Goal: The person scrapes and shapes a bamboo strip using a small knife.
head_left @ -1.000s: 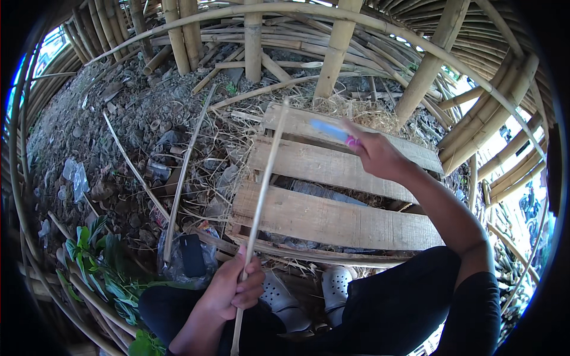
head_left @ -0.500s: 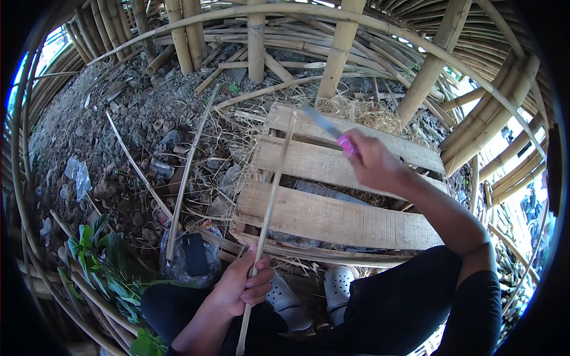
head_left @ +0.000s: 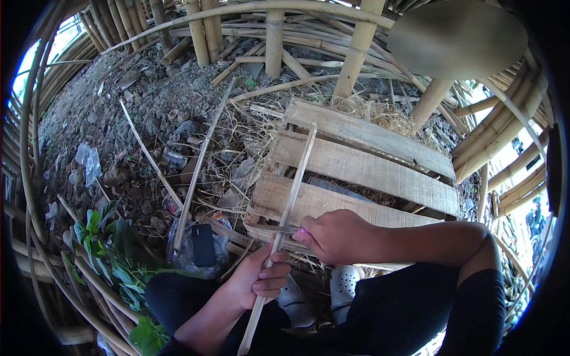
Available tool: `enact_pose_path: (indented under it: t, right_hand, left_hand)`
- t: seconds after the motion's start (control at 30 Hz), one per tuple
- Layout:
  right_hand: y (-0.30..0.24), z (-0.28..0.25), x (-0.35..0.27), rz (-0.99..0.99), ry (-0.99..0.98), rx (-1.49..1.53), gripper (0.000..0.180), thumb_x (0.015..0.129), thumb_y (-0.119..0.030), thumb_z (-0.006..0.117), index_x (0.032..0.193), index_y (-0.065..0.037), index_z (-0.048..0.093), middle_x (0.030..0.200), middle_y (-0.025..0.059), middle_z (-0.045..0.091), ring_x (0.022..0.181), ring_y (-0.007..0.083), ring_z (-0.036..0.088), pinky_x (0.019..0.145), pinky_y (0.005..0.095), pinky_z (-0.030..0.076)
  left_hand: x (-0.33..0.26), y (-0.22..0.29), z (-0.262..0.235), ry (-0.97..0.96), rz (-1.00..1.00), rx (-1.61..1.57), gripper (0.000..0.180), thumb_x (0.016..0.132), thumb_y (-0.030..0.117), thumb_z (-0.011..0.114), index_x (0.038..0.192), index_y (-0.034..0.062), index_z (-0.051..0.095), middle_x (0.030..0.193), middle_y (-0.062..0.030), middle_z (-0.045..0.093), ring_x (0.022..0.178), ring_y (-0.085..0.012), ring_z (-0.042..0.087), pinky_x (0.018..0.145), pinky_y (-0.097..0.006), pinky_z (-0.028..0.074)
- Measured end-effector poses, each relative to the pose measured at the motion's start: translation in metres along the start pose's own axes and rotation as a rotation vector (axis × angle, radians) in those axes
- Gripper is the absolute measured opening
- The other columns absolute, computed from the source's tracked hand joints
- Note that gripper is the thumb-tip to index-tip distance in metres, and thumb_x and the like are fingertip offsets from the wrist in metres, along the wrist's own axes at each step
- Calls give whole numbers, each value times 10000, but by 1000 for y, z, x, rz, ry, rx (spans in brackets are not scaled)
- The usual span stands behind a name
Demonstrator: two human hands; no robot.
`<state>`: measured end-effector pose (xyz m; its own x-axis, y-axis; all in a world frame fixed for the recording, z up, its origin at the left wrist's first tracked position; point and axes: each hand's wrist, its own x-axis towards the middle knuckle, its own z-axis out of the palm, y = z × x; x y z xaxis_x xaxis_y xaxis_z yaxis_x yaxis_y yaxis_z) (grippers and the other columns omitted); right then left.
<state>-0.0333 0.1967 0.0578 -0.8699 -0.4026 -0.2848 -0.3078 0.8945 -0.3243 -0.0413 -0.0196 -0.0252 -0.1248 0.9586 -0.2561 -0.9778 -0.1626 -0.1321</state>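
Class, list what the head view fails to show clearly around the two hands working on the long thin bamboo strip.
- Knife handle: head view, buried in the right hand; only the thin blade and a pink tip show.
- Long thin bamboo strip: its lower end is cut by the bottom edge, below the left hand.
- Upper right: a blurred grey oval patch hides whatever lies behind it.

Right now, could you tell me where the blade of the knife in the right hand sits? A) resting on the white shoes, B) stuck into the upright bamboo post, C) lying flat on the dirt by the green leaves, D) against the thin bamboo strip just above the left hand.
D: the right hand holds the knife with its blade laid across the bamboo strip, just above where the left hand grips that strip.
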Motion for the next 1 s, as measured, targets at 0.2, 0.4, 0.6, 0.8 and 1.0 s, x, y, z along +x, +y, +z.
enact_pose_path:
  t: [0.2,0.4,0.6,0.8,1.0]
  right_hand:
    - [-9,-5,2,-52,38,36,437,1005,-319,367,764,-23,581,556,175,560,587,401,597,594,500,472]
    - [-11,15,7,72,48,30,453,975,-287,393,634,-59,585,521,179,543,502,389,575,537,491,475]
    - [-8,32,8,-150,403,-162,379,913,-238,439,603,-70,578,484,141,530,429,329,559,448,444,471]
    - [20,15,23,-47,427,-346,372,894,-244,466,585,-76,588,490,113,552,423,307,563,458,428,493]
    - [22,6,23,-28,480,-357,420,911,-273,435,575,-79,597,487,116,556,421,320,560,466,446,493]
  left_hand:
    - [4,-2,-2,-45,-13,-6,402,1031,443,309,781,162,451,529,60,348,359,-51,276,287,-189,240]
    - [6,-7,-4,-73,-15,-19,394,1033,416,306,757,169,443,512,62,334,351,-53,275,279,-192,233]
    - [2,-10,-2,-33,14,-23,365,1033,354,310,748,174,449,517,63,329,356,-54,273,281,-191,204]
    - [3,-15,7,63,42,17,334,1017,287,311,738,163,447,495,59,339,326,-61,303,279,-194,261]
    - [-1,-21,14,79,14,93,331,1018,325,339,725,187,408,519,76,298,364,-37,250,286,-188,173]
